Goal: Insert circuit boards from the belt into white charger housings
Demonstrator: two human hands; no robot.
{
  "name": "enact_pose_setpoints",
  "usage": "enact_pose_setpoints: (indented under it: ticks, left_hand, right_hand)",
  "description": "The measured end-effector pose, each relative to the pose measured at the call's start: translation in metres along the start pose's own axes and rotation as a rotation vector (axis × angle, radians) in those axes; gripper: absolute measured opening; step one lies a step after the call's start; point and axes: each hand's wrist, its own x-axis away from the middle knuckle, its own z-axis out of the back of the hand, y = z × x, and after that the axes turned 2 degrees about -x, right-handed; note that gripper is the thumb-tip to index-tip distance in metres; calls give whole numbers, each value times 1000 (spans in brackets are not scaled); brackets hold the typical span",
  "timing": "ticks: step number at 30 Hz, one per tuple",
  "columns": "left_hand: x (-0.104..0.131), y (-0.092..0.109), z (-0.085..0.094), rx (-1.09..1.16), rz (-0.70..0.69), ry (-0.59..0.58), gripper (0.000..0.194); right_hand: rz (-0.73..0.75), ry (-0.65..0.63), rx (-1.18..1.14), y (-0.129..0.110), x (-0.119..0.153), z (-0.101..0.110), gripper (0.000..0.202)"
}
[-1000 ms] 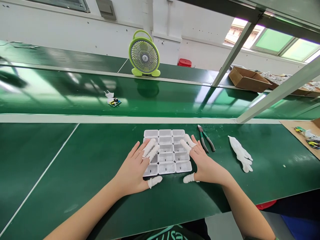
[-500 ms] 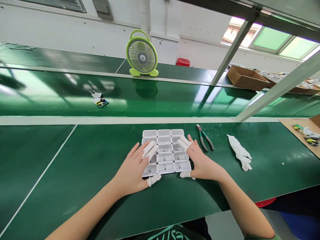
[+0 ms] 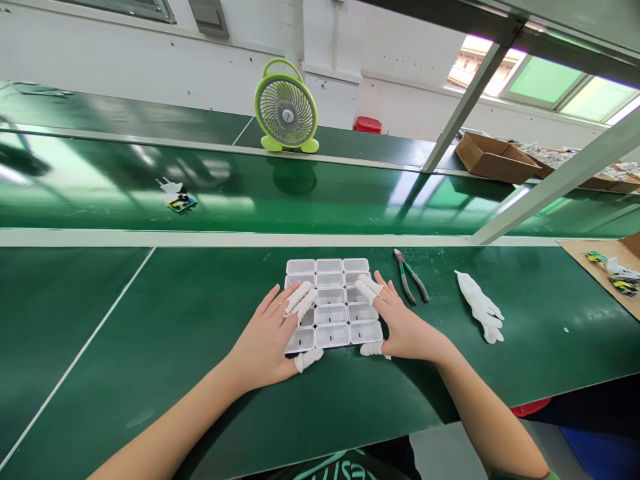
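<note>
Several small white open plastic cases [image 3: 332,315] stand side by side in a block of three columns on the green bench. Small dark marks or slots show inside some of them. My left hand [image 3: 273,337] lies over the block's left side, fingers stretched across the cases and thumb by the front edge. On the right side, my right hand [image 3: 403,323] rests in the same manner, its thumb at the near right corner. White wraps cover some fingertips on both hands. Parts of the outer cases are hidden under my fingers.
Green-handled cutting pliers [image 3: 411,277] and a white glove [image 3: 481,307] lie to the right. A cardboard box [image 3: 607,260] with small parts is at the right edge. Beyond a pale rail [image 3: 240,239], a circuit board with a white piece [image 3: 179,201] sits on a green belt; a fan [image 3: 287,110] stands behind.
The circuit board with its white piece has shifted left along the green belt. Both hands and the white cases stay in place; the view has tilted very slightly.
</note>
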Motion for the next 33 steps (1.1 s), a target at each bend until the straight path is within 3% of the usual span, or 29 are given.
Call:
enact_pose_setpoints:
  ticks: [10,14,20,25,33]
  left_hand:
    - [1,-1,0,46,13,-27,91]
    - [1,-3,4,106,4,-2,84]
    - [5,-11,7,128,96,164,69]
    - [7,-18,1,103,166,186,60]
    - [7,-20,-1,59,151,184,47]
  right_hand:
    - [10,-10,-6,0,-2,0,116]
    - [4,-15,14,0,-2,0,116]
    - [30,2,42,0,-3,-2,115]
    - [33,-3,69,0,-5,-3,115]
    - [21,9,34,-2,-4,-4,119]
